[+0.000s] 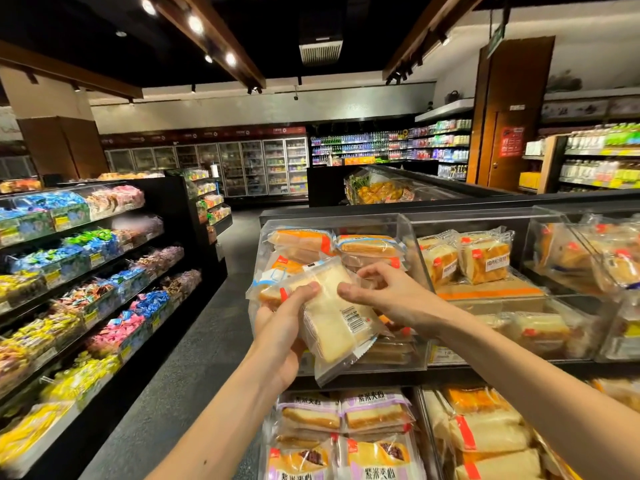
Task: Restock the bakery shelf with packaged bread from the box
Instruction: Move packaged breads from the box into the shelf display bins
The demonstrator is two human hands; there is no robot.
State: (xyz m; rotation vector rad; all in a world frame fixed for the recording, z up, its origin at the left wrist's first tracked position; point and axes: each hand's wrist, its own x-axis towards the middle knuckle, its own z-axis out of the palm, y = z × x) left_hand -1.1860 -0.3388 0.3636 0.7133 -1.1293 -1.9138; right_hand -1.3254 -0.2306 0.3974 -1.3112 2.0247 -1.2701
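**Left:** tiered candy shelves (86, 271) hold bagged sweets in blue, green, pink and yellow wrappers. A dark aisle floor (194, 341) runs between them and the bakery shelf (381, 377).

**Centre-left:** my left hand (280, 327) comes up from below and holds a packaged bread (332, 323), a pale, crustless slice in a clear wrapper. My thumb lies across the upper left of its front and my fingers are wrapped behind it. The packet is tilted, with its barcode label facing me and its lower seal hanging in front of the shelf edge. It is in the air, just in front of the leftmost clear bin (412, 237) of the upper tier.

**Centre:** my right hand (384, 292) reaches in from the right. Its thumb points left, onto or just above the packet's upper right face, and its fingers are curled narrowly at the top right corner. I cannot tell whether they pinch the wrapper or only rest against the packets behind it. Behind both hands, the leftmost bin holds stacked sandwich-bread packets (367, 245) with orange and blue trim.

**Centre-right:** the neighbouring bin (519, 216) contains upright toast packets (485, 254) with red corner marks.

**Right:** a third bin (554, 223) holds more wrapped bread, which is blurred.

**Below:** the lower tier carries packets with purple labels (343, 410), lying flat just under my forearms.

**Background:** glass-door chillers (242, 168) stand at centre and drink shelves (443, 143) at right.
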